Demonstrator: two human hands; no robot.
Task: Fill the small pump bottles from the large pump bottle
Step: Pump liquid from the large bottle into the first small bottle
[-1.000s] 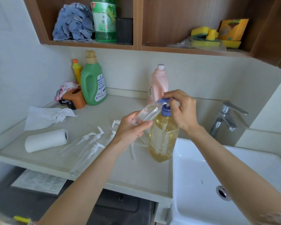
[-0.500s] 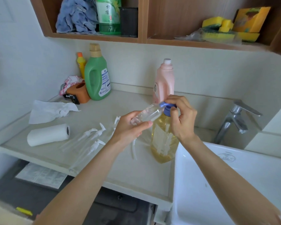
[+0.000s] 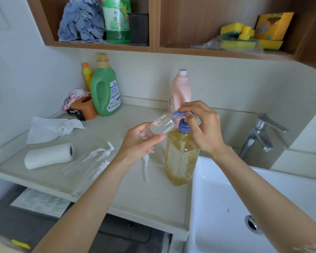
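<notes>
Right, left hand (image 3: 141,143) grips small clear bottle (image 3: 162,123), tilted, mouth up against blue spout. Right hand (image 3: 202,128) curls fingers over blue pump head (image 3: 181,114) of big bottle (image 3: 181,157), yellow liquid inside, standing on counter (image 3: 135,194) beside sink (image 3: 226,207). More small bottles (image 3: 91,161) lying left, near paper roll (image 3: 47,156).

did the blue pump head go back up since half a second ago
Yes. The pump head has risen off the blue collar of the large pump bottle, which stands on the counter; the right hand holds it.
</notes>
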